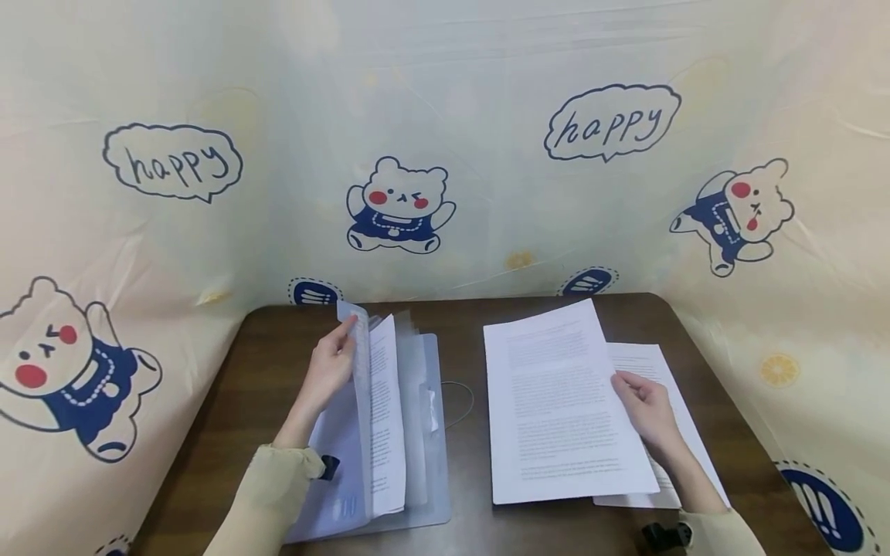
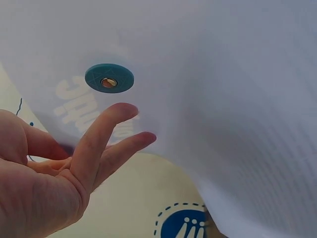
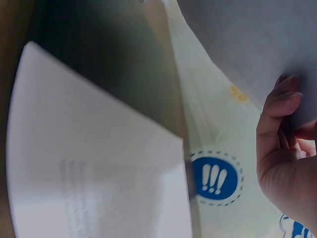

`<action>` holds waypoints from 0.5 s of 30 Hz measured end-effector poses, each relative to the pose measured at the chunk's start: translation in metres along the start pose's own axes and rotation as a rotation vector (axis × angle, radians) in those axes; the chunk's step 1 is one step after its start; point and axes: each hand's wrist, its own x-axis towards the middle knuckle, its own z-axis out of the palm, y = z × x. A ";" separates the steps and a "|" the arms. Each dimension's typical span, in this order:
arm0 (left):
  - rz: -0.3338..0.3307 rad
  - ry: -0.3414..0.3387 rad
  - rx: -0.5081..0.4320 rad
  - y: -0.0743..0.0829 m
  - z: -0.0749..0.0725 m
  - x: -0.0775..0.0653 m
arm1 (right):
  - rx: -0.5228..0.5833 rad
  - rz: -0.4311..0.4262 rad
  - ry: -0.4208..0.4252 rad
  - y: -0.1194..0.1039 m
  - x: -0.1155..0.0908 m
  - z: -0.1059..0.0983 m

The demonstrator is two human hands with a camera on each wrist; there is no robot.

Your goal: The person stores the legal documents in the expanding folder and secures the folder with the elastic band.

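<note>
At the left, a translucent bluish folder (image 1: 436, 432) stands opened on the table, with printed sheets (image 1: 386, 409) between its leaves. My left hand (image 1: 330, 363) pinches the top part of its raised cover. A teal round button (image 2: 109, 78) shows on that cover in the left wrist view, above my fingers. My right hand (image 1: 648, 405) holds a printed sheet (image 1: 556, 401) by its right edge, tilted up from the table. Under and right of it lies another printed sheet (image 1: 657, 371). The right wrist view shows the held sheet (image 3: 267, 39) between thumb and fingers.
The dark brown wooden table (image 1: 466, 463) ends at a patterned cloth wall (image 1: 501, 216) behind and at both sides. A thin cord loop (image 1: 471, 401) sticks out from the folder's right edge. Black straps (image 1: 666, 536) sit at both wrists.
</note>
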 end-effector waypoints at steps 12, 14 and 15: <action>-0.011 -0.004 -0.018 0.002 0.001 -0.002 | 0.093 0.011 -0.094 -0.029 -0.001 0.029; -0.011 -0.004 -0.020 0.002 0.002 -0.002 | 0.110 0.012 -0.113 -0.031 -0.001 0.037; -0.009 -0.003 -0.023 0.002 0.002 -0.003 | 0.118 0.013 -0.123 -0.032 -0.001 0.041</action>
